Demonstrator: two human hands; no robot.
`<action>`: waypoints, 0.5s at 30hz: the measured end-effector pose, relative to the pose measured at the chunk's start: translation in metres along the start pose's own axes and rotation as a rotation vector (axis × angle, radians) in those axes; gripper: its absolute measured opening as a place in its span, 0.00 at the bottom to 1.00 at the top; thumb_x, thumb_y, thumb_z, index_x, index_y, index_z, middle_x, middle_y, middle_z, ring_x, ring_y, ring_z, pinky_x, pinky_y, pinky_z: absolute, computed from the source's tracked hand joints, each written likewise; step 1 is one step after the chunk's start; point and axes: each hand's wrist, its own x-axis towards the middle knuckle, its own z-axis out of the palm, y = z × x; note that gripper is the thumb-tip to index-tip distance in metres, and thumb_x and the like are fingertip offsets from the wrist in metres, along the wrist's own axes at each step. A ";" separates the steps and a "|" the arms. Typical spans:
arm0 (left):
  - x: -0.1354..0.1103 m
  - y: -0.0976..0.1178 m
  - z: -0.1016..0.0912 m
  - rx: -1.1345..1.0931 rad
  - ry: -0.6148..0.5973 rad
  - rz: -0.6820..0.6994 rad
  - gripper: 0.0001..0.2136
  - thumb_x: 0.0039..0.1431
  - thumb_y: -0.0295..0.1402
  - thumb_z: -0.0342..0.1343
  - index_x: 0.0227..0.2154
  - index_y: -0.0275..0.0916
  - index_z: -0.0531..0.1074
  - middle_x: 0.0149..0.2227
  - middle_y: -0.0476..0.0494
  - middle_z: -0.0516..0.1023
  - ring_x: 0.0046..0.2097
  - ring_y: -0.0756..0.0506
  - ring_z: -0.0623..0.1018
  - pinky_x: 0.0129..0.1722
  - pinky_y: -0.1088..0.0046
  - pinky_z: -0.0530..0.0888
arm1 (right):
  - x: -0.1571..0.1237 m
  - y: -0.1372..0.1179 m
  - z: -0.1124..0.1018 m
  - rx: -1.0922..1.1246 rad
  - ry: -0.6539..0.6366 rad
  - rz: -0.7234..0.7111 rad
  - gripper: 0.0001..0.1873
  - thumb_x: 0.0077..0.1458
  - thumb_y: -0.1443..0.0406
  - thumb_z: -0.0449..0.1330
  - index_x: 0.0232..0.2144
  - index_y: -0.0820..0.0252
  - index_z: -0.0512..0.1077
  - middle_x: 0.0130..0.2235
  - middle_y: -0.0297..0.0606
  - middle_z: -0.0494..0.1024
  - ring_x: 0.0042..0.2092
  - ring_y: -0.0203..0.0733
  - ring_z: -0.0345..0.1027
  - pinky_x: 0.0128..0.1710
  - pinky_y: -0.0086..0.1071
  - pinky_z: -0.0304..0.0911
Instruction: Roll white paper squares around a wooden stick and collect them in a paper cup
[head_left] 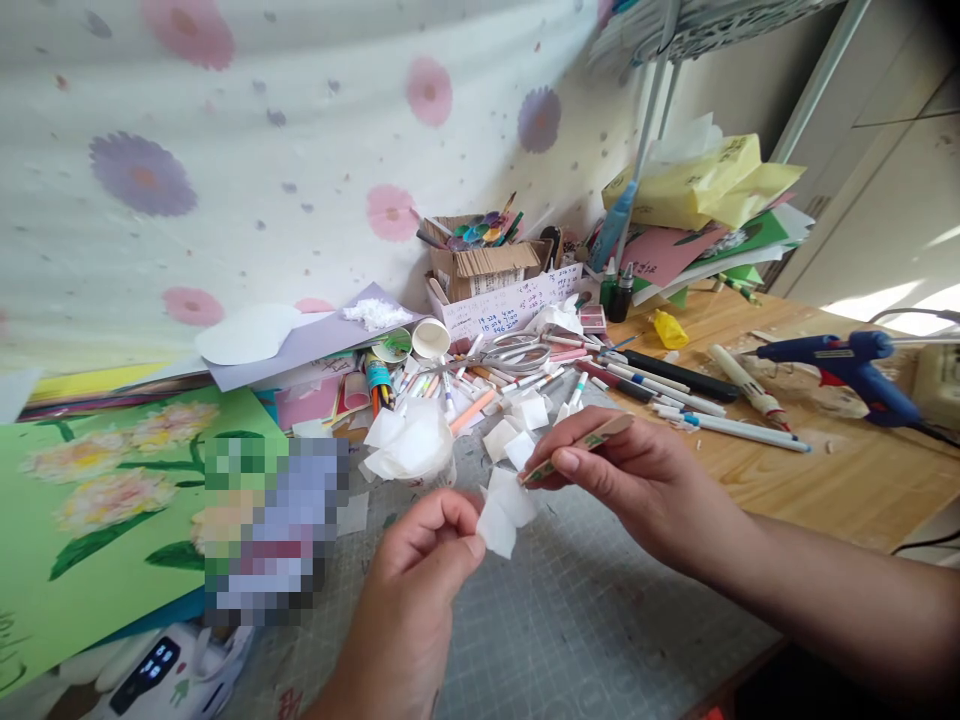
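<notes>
While near held paper (506,512), white squares (531,410) before pens (472,411)

The left hand (429,565) pinches a white paper piece (504,512) and the right hand (637,472) holds a flat stick (596,437), its end at the paper, above a grey gridded mat (585,610), with a blue glue gun (829,348) at right.

I observe a craft workspace, apparently domestic: floral curtain (300,150), upper left of frame; gridded cutting mat (585,610), lower centre; pens (735,428), right of centre; glue gun (832,352), right; flower artwork (105,470), left.
</notes>
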 end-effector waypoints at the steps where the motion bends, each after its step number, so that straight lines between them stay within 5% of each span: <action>1: 0.000 0.000 0.000 -0.010 0.003 0.003 0.05 0.50 0.27 0.54 0.20 0.39 0.68 0.25 0.51 0.71 0.33 0.47 0.66 0.34 0.71 0.61 | 0.002 0.001 -0.001 0.038 0.020 0.019 0.05 0.60 0.64 0.60 0.33 0.59 0.73 0.32 0.35 0.78 0.34 0.35 0.74 0.36 0.28 0.71; 10: 0.001 0.003 -0.008 -0.042 -0.005 0.085 0.05 0.48 0.26 0.53 0.20 0.40 0.68 0.23 0.51 0.69 0.30 0.47 0.66 0.32 0.71 0.64 | 0.015 0.012 -0.016 0.219 0.236 0.180 0.14 0.48 0.56 0.69 0.29 0.59 0.73 0.30 0.32 0.77 0.31 0.32 0.73 0.34 0.26 0.73; 12: 0.002 0.010 -0.016 0.015 0.052 0.237 0.06 0.49 0.26 0.52 0.20 0.40 0.68 0.24 0.51 0.70 0.30 0.47 0.68 0.31 0.71 0.65 | 0.018 0.012 -0.019 0.221 0.263 0.210 0.15 0.46 0.55 0.69 0.28 0.60 0.72 0.30 0.32 0.77 0.31 0.32 0.74 0.34 0.27 0.73; 15: 0.008 0.024 -0.033 0.355 0.327 0.625 0.07 0.53 0.24 0.51 0.24 0.42 0.68 0.30 0.51 0.73 0.32 0.47 0.71 0.31 0.71 0.67 | 0.019 0.011 -0.019 0.203 0.271 0.215 0.16 0.46 0.55 0.69 0.28 0.60 0.72 0.29 0.32 0.76 0.32 0.34 0.74 0.34 0.27 0.72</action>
